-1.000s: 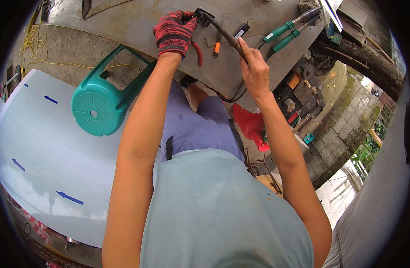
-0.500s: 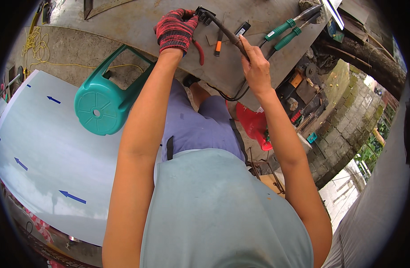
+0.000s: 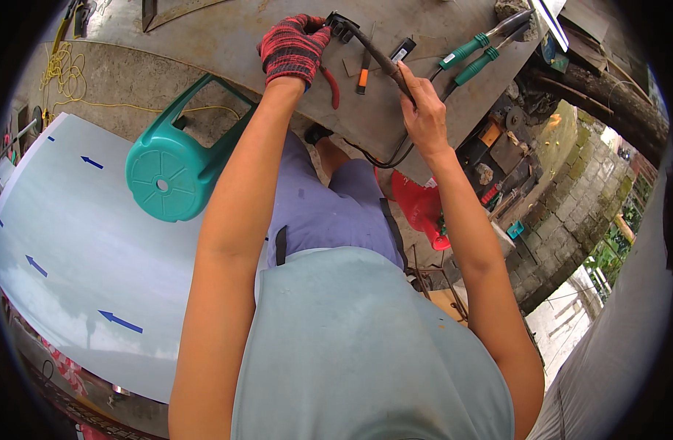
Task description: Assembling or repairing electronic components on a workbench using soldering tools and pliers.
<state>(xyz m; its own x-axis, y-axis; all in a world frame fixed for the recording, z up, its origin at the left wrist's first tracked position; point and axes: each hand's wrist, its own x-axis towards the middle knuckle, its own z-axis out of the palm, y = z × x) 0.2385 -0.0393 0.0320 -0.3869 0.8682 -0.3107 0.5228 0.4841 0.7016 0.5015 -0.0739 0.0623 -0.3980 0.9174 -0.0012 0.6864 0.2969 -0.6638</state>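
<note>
My left hand (image 3: 294,50), in a red and black knit glove, is closed at the far side of the metal-topped table, its fingers on a small black block-like piece (image 3: 342,28). From this piece a dark, thick rod or cord (image 3: 380,60) slants down to my bare right hand (image 3: 426,111), whose fingers are wrapped round its near end. Close to the glove lies a red-handled tool (image 3: 331,89), its other end hidden. Between my hands on the table are an orange and black hand tool (image 3: 363,79) and a small black device (image 3: 403,48) with a pale label.
Two green-handled tools (image 3: 462,51) with black cords lie on the metal table (image 3: 226,40) at right. A teal plastic stool (image 3: 160,172) lies tipped on a pale panel (image 3: 94,242) with blue arrows. Yellow cord (image 3: 65,77) is coiled at left. Scattered tools and a red plastic item (image 3: 418,205) are on the right.
The whole view has shifted slightly to the right. Both hands keep the same hold on the black piece and the dark rod.
</note>
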